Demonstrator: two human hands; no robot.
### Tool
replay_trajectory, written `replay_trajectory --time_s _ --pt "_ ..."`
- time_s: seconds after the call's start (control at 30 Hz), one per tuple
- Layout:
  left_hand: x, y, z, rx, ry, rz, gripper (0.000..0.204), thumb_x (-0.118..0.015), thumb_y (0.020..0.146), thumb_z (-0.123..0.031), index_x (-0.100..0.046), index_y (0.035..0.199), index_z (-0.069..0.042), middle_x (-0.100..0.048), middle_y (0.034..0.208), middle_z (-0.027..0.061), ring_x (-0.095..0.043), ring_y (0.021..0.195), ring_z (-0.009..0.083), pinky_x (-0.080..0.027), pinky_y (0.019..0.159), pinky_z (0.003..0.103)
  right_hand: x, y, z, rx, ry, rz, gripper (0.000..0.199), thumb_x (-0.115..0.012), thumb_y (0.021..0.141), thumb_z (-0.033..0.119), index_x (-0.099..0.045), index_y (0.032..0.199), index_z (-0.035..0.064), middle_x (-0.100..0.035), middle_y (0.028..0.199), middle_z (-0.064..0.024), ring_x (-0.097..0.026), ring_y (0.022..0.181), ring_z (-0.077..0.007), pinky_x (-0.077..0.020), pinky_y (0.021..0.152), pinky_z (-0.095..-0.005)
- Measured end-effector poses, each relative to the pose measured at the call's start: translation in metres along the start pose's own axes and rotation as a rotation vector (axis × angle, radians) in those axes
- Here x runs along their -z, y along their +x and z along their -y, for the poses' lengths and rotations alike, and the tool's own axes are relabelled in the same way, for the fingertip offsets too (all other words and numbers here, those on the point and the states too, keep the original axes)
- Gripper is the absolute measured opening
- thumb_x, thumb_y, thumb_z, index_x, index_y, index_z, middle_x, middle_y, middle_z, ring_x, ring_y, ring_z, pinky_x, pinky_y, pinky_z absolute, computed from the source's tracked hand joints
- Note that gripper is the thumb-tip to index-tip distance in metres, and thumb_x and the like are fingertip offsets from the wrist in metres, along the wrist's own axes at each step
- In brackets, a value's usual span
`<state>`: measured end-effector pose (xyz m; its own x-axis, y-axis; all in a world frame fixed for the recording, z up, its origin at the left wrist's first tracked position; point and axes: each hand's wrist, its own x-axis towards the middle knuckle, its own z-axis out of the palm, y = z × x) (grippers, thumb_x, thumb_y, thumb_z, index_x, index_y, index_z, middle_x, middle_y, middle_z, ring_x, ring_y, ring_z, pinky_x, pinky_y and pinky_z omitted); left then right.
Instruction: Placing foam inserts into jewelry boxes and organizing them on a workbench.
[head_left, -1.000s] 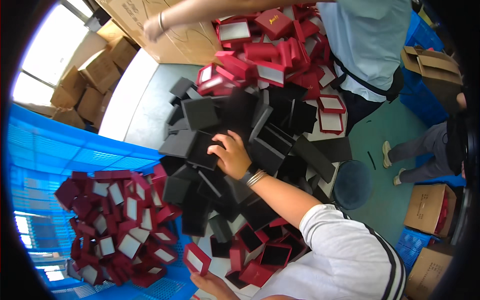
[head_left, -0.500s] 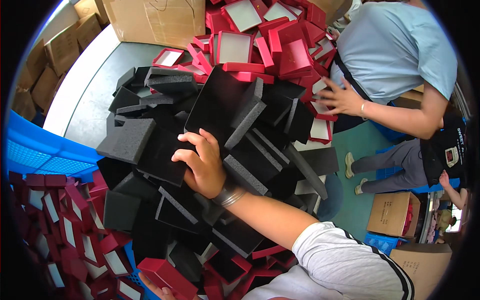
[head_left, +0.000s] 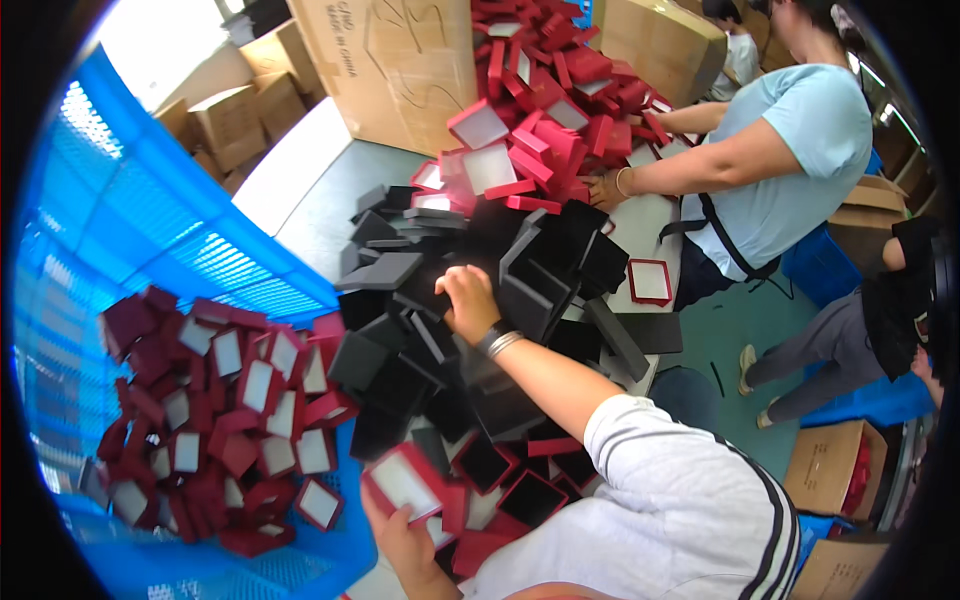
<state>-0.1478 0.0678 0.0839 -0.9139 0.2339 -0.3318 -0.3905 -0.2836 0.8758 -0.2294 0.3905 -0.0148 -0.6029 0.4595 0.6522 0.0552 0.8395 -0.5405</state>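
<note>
My left hand (head_left: 402, 545) grips a shallow red box half (head_left: 405, 482), its white inside facing up. It is held near the front of the table, beside the blue crate. My right hand (head_left: 468, 302) is over the middle of a heap of black foam pads (head_left: 382, 270), with its fingers bent and drawn in. Dark foam surrounds the fingertips, and whatever they hold is hard to make out. Red boxes with black insides (head_left: 532, 502) lie just right of my left hand.
At left, a big blue crate (head_left: 270, 235) holds many red boxes (head_left: 240, 420). More red box halves (head_left: 545, 130) are piled at the back beside a cardboard carton (head_left: 395, 70). Across the table's right side, a person in light blue (head_left: 800, 130) reaches into that pile. Another person (head_left: 840, 340) stands farther right.
The view has tilted up and left, showing more crate and back pile. My left hand's box now shows its white inside. My right hand's fingers have drawn in. The co-worker's hand has moved to the pile.
</note>
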Motion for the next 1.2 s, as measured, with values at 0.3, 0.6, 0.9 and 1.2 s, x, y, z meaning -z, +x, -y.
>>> replay_trajectory --time_s 0.3,0.6,0.9,1.2 --pt "-0.021 -0.093 -0.001 0.009 0.182 0.285 0.087 -0.035 0.070 0.014 -0.016 0.151 -0.012 -0.035 0.145 0.0185 -0.041 0.130 0.0291 -0.037 0.105 0.033 0.096 0.072 0.096 0.048 0.271 -0.051 0.042 -0.065 0.072 0.004 -0.059 0.113 0.0092 -0.055 0.103 -0.0120 -0.055 0.100 -0.0329 -0.0438 0.088 -0.0409" --pt "-0.041 -0.120 -0.027 -0.164 -0.053 0.009 0.076 -0.042 0.084 0.004 -0.015 0.151 -0.021 -0.030 0.147 0.0122 -0.042 0.126 0.0264 -0.050 0.089 0.042 0.227 -0.062 0.194 0.294 0.776 0.310 0.043 -0.071 0.065 -0.004 -0.066 0.107 0.0073 -0.050 0.104 -0.0113 -0.053 0.098 -0.0281 -0.0466 0.086 -0.0350" --pt "-0.045 -0.127 -0.012 -0.487 0.514 0.125 0.048 -0.050 0.099 -0.027 -0.033 0.137 -0.004 -0.042 0.134 0.0093 -0.043 0.122 0.0180 -0.034 0.104 0.031 0.242 -0.108 0.179 0.449 0.796 0.446 0.041 -0.069 0.070 0.003 -0.064 0.109 0.0139 -0.051 0.121 -0.0123 -0.049 0.119 -0.0312 -0.0324 0.111 -0.0483" --pt "-0.012 -0.135 0.016 -0.104 0.259 0.171 0.059 -0.055 0.098 -0.022 -0.024 0.146 -0.009 -0.042 0.140 0.0117 -0.045 0.124 0.0197 -0.037 0.102 0.031 0.257 -0.127 0.170 0.385 0.837 0.653 0.037 -0.065 0.074 0.000 -0.058 0.110 0.0081 -0.051 0.127 -0.0170 -0.049 0.121 -0.0347 -0.0326 0.110 -0.0469"
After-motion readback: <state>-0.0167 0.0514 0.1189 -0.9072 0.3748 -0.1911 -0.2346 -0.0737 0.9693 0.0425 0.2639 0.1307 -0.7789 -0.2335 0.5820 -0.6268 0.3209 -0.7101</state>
